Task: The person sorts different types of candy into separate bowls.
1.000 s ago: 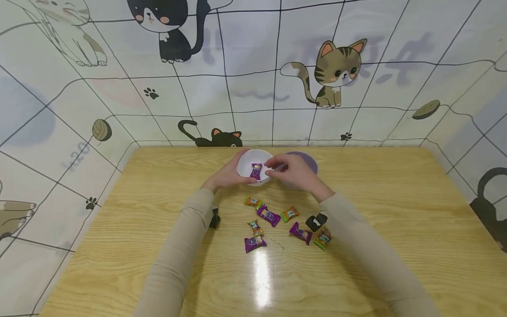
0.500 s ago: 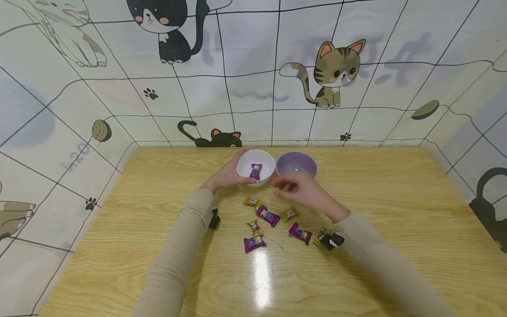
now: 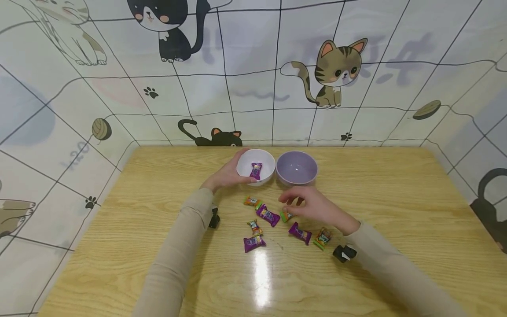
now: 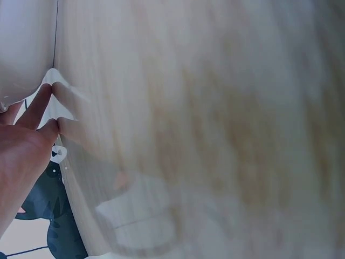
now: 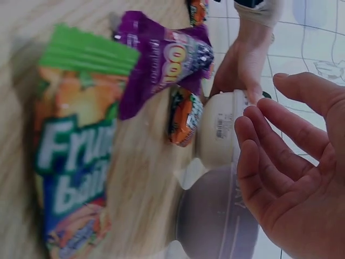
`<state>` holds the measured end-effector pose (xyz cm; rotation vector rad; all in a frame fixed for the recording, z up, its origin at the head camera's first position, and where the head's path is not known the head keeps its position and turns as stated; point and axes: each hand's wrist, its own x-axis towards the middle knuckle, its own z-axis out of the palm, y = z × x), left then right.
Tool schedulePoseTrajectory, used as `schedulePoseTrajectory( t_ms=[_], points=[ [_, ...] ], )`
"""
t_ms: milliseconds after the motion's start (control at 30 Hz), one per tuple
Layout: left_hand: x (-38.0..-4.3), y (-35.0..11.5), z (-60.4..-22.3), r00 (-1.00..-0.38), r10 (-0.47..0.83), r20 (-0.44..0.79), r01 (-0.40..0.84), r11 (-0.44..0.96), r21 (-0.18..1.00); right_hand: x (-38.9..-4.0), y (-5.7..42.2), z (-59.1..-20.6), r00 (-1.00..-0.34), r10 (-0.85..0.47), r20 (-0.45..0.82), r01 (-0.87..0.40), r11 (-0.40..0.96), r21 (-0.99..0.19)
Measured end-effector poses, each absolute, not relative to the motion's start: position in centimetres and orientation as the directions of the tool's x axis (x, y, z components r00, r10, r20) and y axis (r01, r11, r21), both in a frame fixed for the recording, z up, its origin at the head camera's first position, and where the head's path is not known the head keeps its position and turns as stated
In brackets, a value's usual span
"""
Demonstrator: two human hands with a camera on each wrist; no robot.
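My left hand [image 3: 225, 177] holds the white bowl [image 3: 267, 164] from its left side, thumb at the near rim and fingers toward the back. Inside that bowl lies one purple-wrapped candy [image 3: 256, 170]. My right hand [image 3: 310, 204], fingers loosely bent and holding nothing, hovers over an orange candy with green ends [image 3: 286, 216], partly covering it in the head view. The right wrist view shows this candy's "Fruit" wrapper [image 5: 78, 145] close up, with a purple candy [image 5: 161, 62] beyond it. To the right of the white bowl stands a purple bowl [image 3: 297, 166].
Several more candies lie scattered on the wooden table [image 3: 178, 273], among them a purple one [image 3: 299, 233], another purple one [image 3: 254, 243] and an orange one [image 3: 323, 237]. A cat-patterned backdrop [image 3: 253, 97] rises behind the table's back edge.
My right hand has moved from the white bowl's right rim toward me and slightly right, over the candies, uncovering the purple bowl. The left hand has stayed at the white bowl.
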<state>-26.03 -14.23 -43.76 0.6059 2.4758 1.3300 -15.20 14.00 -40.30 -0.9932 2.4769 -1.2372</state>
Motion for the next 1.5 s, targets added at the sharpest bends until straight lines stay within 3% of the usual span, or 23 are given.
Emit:
schedulePoseTrajectory(
  t_ms=[967,1333,1500],
  points=[
    [-26.2,-14.3,-43.9,-0.873,0.487,-0.031,0.236,0.476,0.847,-12.2,17.5,-42.6,-0.677,-0.735,-0.026,-0.520,0.504,-0.690],
    [-26.1,-14.5,-43.7,-0.878,0.477,-0.044,0.218,0.480,0.850,-12.7,17.5,-43.2,-0.709,-0.700,-0.092,-0.374,0.483,-0.792],
    [-26.1,-14.4,-43.7,-0.876,0.480,-0.045,0.224,0.487,0.844,-12.8,17.5,-43.4,-0.718,-0.691,-0.085,-0.366,0.478,-0.798]
  ],
)
